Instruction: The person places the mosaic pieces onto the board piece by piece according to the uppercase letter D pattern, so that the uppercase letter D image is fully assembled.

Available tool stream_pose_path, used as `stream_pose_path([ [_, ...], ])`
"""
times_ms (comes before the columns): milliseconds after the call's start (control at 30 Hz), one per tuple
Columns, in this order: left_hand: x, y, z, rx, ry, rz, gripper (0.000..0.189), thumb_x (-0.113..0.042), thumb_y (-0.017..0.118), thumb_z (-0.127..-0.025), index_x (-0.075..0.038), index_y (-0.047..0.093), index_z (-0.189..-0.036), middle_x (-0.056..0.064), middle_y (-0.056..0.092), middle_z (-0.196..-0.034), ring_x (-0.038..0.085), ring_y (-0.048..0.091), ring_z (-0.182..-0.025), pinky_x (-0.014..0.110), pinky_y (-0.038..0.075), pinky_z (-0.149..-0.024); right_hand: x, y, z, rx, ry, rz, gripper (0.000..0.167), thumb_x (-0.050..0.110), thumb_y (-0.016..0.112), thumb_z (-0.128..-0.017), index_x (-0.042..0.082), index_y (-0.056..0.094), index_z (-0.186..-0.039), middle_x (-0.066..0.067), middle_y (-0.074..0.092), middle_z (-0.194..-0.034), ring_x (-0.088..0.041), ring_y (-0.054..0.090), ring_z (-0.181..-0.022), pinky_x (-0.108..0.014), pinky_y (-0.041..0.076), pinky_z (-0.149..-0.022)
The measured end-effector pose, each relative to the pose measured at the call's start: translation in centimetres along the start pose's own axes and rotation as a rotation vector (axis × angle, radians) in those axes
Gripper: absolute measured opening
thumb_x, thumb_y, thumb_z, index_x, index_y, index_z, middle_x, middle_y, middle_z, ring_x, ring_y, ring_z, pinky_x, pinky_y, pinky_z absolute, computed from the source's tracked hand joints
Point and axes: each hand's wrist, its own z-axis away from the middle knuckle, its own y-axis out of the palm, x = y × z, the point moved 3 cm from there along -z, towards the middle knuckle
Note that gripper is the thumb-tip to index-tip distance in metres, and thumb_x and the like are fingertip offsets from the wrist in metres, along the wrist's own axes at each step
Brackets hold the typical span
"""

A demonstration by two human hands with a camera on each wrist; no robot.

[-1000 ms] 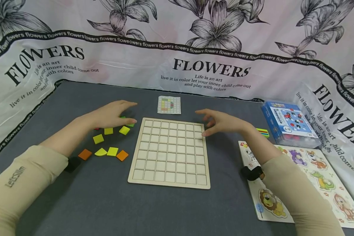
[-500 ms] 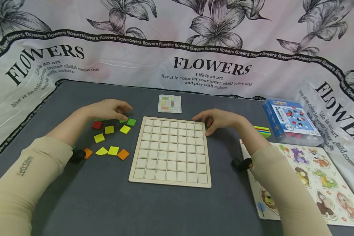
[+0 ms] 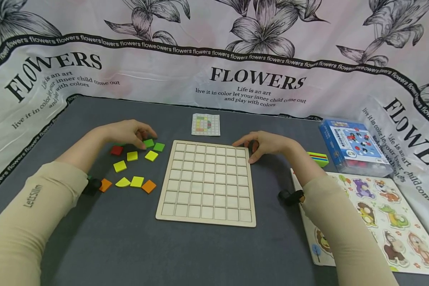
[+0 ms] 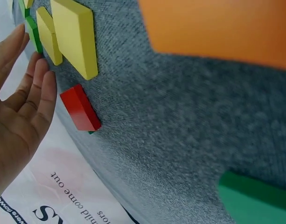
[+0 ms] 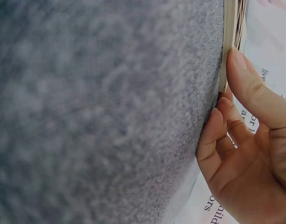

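In the head view my left hand [image 3: 126,132] is over the far end of the loose tiles, its thumb close beside a green square tile [image 3: 148,143]. The left wrist view shows its fingers relaxed near a green tile [image 4: 34,33]; whether they touch it I cannot tell. My right hand [image 3: 269,143] holds the far right corner of a wooden grid board [image 3: 207,182], thumb on the side edge and forefinger along the far edge. The board's edge [image 5: 230,28] lies against that thumb in the right wrist view. Its squares hold no tiles.
Several yellow tiles [image 3: 137,182], orange tiles [image 3: 149,186] and a red tile [image 3: 116,150] lie left of the board. A pattern card [image 3: 205,124] lies beyond it. At right are a striped block [image 3: 318,159], a blue box [image 3: 354,147] and an animal puzzle [image 3: 379,198].
My left hand has drawn back a little to the left and its fingers have bent, uncovering green and red tiles. My right hand has moved slightly left onto the board's corner.
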Motion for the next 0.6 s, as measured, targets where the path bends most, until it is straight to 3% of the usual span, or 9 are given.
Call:
stream_pose_path([
  [367,0.22,0.19,-0.47,0.013,0.008,0.055,0.042,-0.008,0.071,-0.089,-0.004,0.059,-0.128,0.017,0.056,-0.108,0.024,0.051,-0.092,0.034,0.045,-0.074,-0.26,-0.01,-0.16,0.011,0.004,-0.004,0.071,0.009,0.083,-0.077,0.015,0.055,-0.142,-0.018,0.048,-0.128,-0.024,0.052,-0.083,-0.035,0.049,-0.077],
  [600,-0.11,0.27,-0.73,-0.044,0.003,-0.028,0.027,-0.005,0.073,-0.086,-0.002,0.06,-0.109,0.014,0.058,-0.101,0.025,0.05,-0.092,0.035,0.045,-0.078,-0.29,-0.05,-0.13,-0.002,0.012,0.014,0.07,0.009,0.083,-0.077,0.017,0.056,-0.141,-0.017,0.048,-0.127,-0.025,0.05,-0.084,-0.035,0.048,-0.076],
])
